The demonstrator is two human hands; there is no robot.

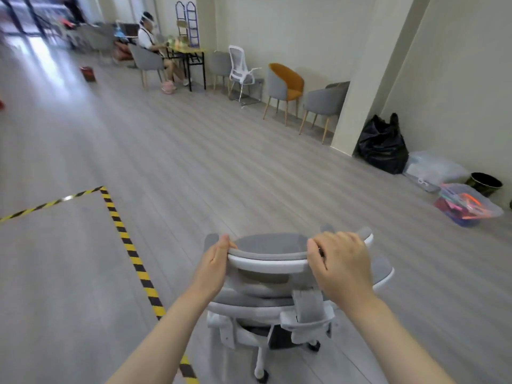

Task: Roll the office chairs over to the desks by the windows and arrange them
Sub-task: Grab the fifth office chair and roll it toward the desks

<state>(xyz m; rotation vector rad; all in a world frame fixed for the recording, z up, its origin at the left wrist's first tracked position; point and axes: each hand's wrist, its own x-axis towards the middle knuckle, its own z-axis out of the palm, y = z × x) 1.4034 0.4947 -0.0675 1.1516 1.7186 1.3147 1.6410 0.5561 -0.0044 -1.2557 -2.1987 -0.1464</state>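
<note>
A grey-and-white office chair on castors stands just in front of me, seen from behind and above. My left hand grips the left end of its headrest. My right hand is wrapped over the right end of the same headrest. Its white base and one castor show below near the bottom edge. A second white mesh office chair stands against the far wall. Bright windows lie at the far left, blurred.
Yellow-black floor tape runs along my left. Along the right wall stand grey and orange chairs, a black rubbish bag, a clear bin of coloured items and a black bucket. A person sits at a table far ahead.
</note>
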